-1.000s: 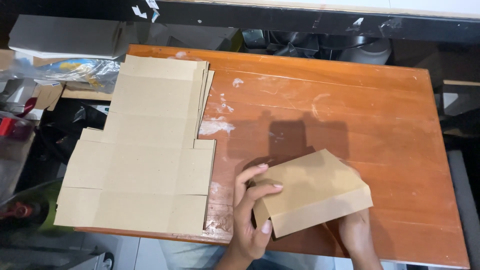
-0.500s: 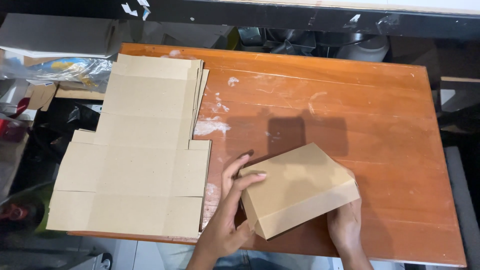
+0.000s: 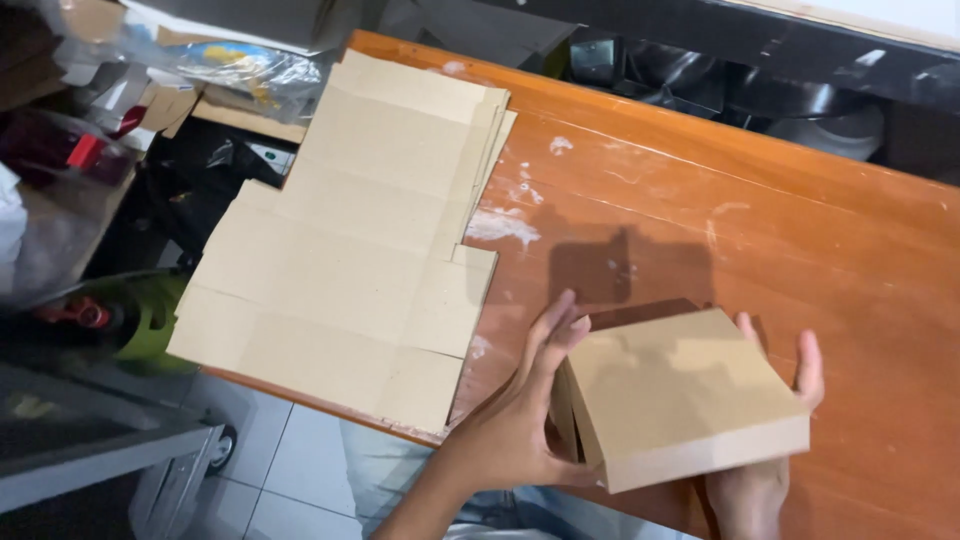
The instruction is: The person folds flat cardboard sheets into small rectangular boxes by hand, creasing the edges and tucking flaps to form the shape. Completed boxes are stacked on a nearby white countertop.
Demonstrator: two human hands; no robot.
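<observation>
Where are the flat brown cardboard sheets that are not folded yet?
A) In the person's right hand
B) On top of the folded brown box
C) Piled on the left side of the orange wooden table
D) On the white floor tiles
C: the stack of flat brown cardboard sheets lies on the left part of the orange wooden table, overhanging its edge, while the left hand and right hand hold the folded brown cardboard box between them.

Folded brown cardboard box (image 3: pixel 690 395) beside stacked flat box blanks (image 3: pixel 355 250).
</observation>
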